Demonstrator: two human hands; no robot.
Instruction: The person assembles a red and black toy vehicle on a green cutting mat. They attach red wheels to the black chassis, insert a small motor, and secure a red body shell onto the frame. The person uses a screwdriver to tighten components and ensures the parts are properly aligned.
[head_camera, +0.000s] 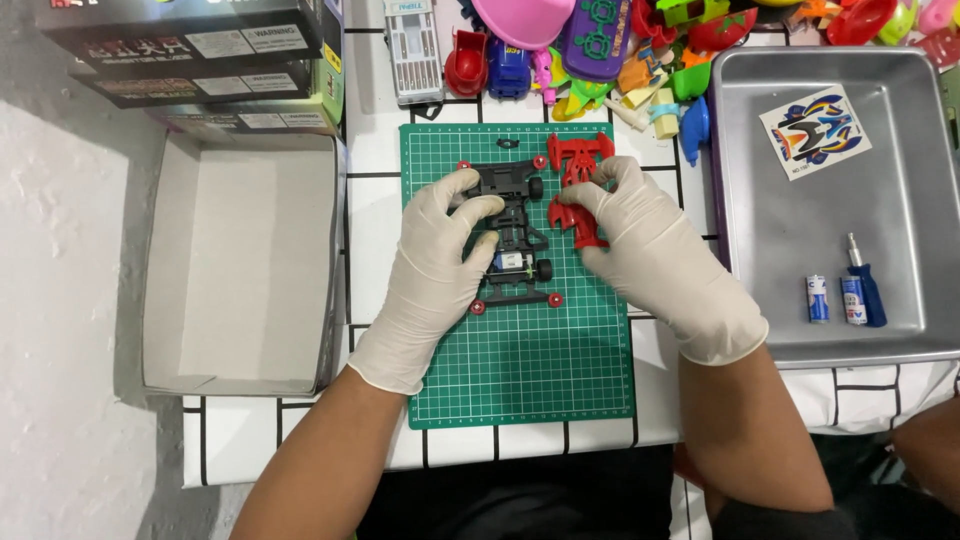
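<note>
Head camera, steeply downward, close

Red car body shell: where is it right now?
In the head view, the red car body shell lies on the green cutting mat, right of the black chassis, under the right hand's fingertips; the left hand holds the chassis.

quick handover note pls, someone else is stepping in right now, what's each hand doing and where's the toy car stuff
Left hand: gloved, pinching the black toy car chassis on the green cutting mat.
Right hand: gloved, gripping the red body shell, right beside the chassis.
Done: chassis has wheels, red rollers and a motor or battery fitted.
Left: shell is not seated on the chassis.
Metal tray at right holds a sticker sheet, a battery and a small screwdriver.
</note>
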